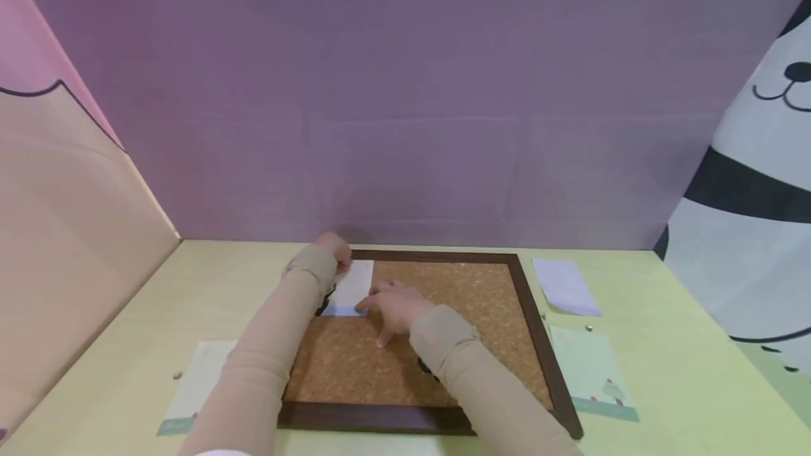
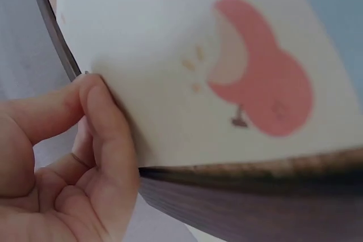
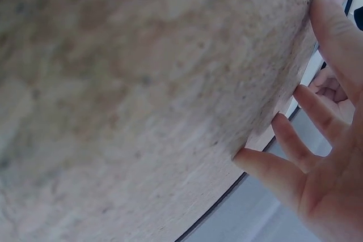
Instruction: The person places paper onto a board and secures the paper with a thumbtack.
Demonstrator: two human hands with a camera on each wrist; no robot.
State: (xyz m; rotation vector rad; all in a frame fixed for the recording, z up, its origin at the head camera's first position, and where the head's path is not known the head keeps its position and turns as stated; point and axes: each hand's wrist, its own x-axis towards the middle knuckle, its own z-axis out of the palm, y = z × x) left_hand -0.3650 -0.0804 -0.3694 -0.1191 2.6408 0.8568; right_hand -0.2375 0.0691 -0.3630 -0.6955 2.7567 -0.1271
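Note:
A white card (image 1: 352, 283) with a blue lower strip lies on the upper left of a framed corkboard (image 1: 355, 364). Up close, the left wrist view shows a red bird printed on the card (image 2: 153, 38). At the card's upper left corner, my left hand (image 1: 334, 248) pinches with thumb and forefinger; a tiny metallic bit, like a thumbtack (image 2: 86, 73), peeks out at the fingertips and is mostly hidden. My right hand (image 1: 395, 307) spreads its fingers over the cork, with the forefinger on the card's lower right corner. Its fingertips (image 3: 241, 156) rest on the cork surface.
Right of the board lie a plain pale sheet (image 1: 566, 287) and a printed card (image 1: 594, 368). Another card (image 1: 198, 382) sits to the left, partly behind my left arm. Loose thumbtacks (image 1: 177, 375) dot the table. A purple cloth wall (image 1: 412, 125) rises behind.

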